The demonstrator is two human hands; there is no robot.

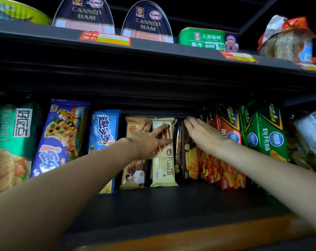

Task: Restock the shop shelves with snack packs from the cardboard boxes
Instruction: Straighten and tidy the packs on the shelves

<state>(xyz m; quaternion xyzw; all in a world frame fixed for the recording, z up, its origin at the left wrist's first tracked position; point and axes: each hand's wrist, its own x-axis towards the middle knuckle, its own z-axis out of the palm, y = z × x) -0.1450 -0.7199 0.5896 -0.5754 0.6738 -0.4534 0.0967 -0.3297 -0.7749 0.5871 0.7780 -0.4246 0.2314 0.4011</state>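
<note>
Mid-restock, straightening step: left hand (148,142) lay flat, fingers spread, on the cream Franzzi cookie pack (164,160) upright on the lower shelf (171,201), right hand (202,133) open against the dark biscuit pack (188,156); next likely squaring the row

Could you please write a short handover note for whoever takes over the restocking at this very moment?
Left hand: spread flat on the cream Franzzi pack, holding nothing.
Right hand: open, pressed against the red chip packs, beside the dark biscuit pack.
Done: packs stand upright in a row at the back of the lower shelf.
Left: the shelf's front is bare; no cardboard box is in view, so remaining stock is unknown.
</note>
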